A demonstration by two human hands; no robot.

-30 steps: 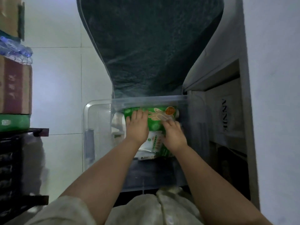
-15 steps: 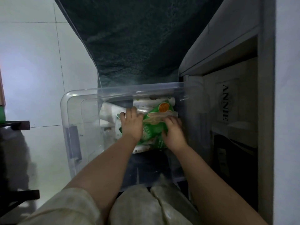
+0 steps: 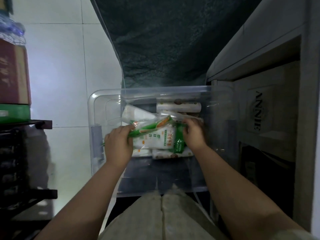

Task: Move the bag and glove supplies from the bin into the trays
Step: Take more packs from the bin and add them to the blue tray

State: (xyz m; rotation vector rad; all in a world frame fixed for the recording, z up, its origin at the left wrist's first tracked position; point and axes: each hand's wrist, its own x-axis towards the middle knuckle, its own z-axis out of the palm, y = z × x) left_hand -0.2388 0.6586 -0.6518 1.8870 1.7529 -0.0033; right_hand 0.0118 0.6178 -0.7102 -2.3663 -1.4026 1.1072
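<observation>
Head view: inside the clear bin, both hands hold a green-and-white crinkled plastic pack. The left hand curls round its 9 o'clock end; the right hand pinches its 3 o'clock edge. White rolls lie at 12 o'clock.

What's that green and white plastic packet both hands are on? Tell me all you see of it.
The green and white plastic packet is a soft, glossy pouch with a green top band, orange artwork and print too small to read. It sits tilted inside the clear plastic bin. The left hand grips its left end; the right hand pinches its right edge. White packs lie under it.
</observation>
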